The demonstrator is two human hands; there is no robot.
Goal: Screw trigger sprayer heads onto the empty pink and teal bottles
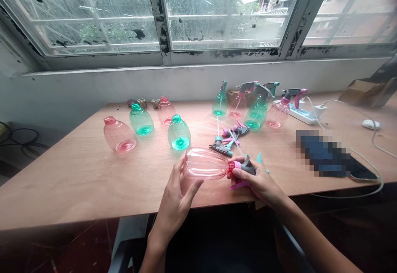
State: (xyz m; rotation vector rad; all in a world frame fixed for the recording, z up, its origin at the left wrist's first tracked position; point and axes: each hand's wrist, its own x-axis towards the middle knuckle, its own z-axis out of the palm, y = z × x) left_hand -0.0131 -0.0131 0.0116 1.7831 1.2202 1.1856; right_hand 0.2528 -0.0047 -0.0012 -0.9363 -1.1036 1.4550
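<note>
A clear pink spray bottle (206, 163) lies sideways in the air over the table's front edge, its neck toward the right. My left hand (178, 194) is wrapped round the bottle's base end. At the neck, my right hand (256, 178) grips the grey and pink spray head (245, 165), which sits against the bottle's mouth; whether it is screwed tight I cannot tell. Just beyond lie several loose spray heads, among them a grey and teal trigger (221, 145) and a grey and pink one (240, 130). An open green bottle (179, 132) stands behind my left hand.
More open bottles, pink (119, 134) and green (142, 119), stand on the left of the wooden table (77, 173). Bottles with spray heads, such as a green one (257, 111), stand at the back. To the right are a power strip (302, 113), cables and a phone (364, 167).
</note>
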